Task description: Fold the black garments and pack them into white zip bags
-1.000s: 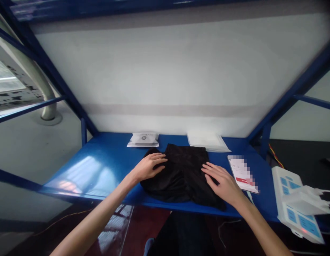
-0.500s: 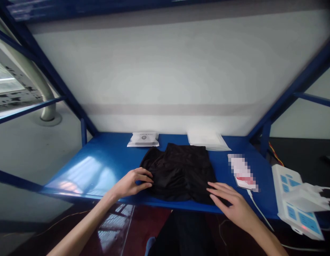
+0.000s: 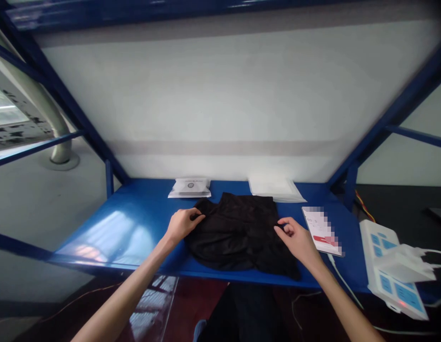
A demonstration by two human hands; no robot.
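A black cloth garment [image 3: 238,232] lies spread over the front middle of the blue table, its lower edge near the table's front rim. My left hand [image 3: 184,223] pinches the garment at its upper left side, thumb and forefinger together. At the right side of the cloth, my right hand [image 3: 296,237] has its thumb and fingers closed on the fabric's edge, the other fingers curled. Both hands rest low over the table, one on each side of the garment.
Behind the garment lie a printed white packet [image 3: 190,188] and a plain white packet [image 3: 276,189]. A phone [image 3: 322,231] with a white cable is at the right, beside a power strip [image 3: 393,270] holding white plugs. Blue metal frame bars [image 3: 387,123] flank the table [image 3: 109,223].
Both hands have moved up along the garment's sides and their fingers have closed on the cloth. The garment's lower right corner now shows, spread further right.
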